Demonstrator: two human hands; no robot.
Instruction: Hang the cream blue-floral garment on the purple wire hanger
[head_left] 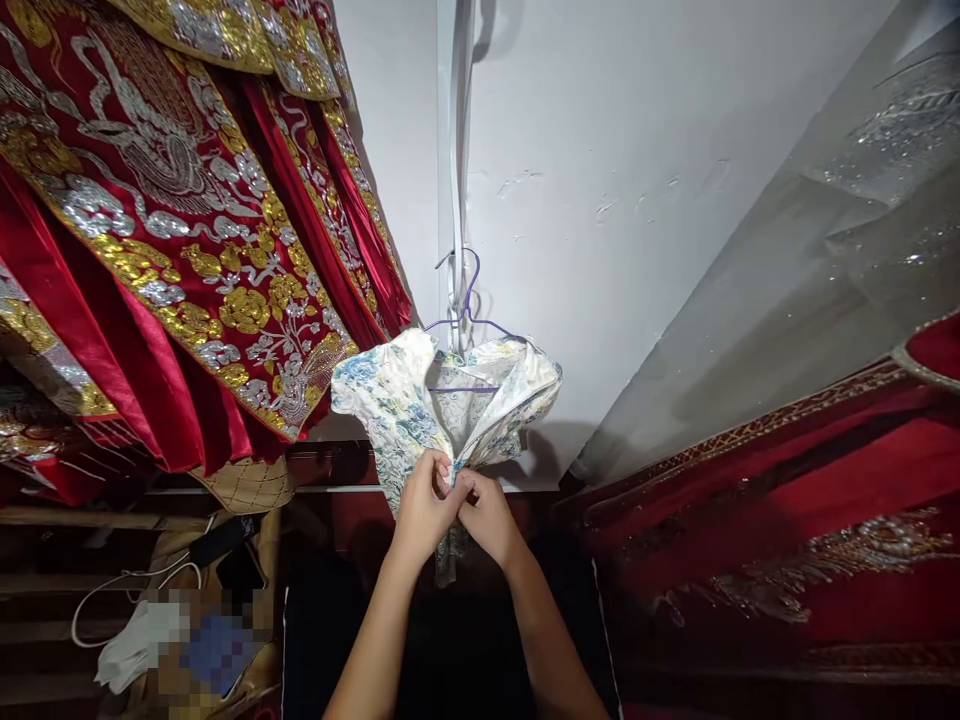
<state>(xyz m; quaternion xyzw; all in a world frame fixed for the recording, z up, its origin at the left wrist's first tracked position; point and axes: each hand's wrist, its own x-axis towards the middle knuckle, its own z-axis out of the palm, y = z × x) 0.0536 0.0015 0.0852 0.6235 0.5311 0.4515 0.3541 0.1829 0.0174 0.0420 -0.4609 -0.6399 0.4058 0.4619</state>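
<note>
A short-sleeved floral blouse (397, 400), white with blue and yellow print, hangs on a purple hanger (471, 290) in the middle of the view. Its neckline gapes in a deep V, and the hanger's lower bar shows inside. At the bottom of that V, my left hand (426, 495) pinches one front edge of the blouse. Close beside it, touching or nearly so, my right hand (481, 505) pinches the other edge with curled fingers. Whatever small fastening may lie between the fingertips is hidden.
Red costumes with gold and silver embroidery (247, 300) hang at the left. A pale strap (454, 150) runs down the white wall (600, 120) to the hanger. Lower left, a wooden chair (266, 560) bears a cable and a white bag (131, 645). Red fabric (862, 500) fills the right.
</note>
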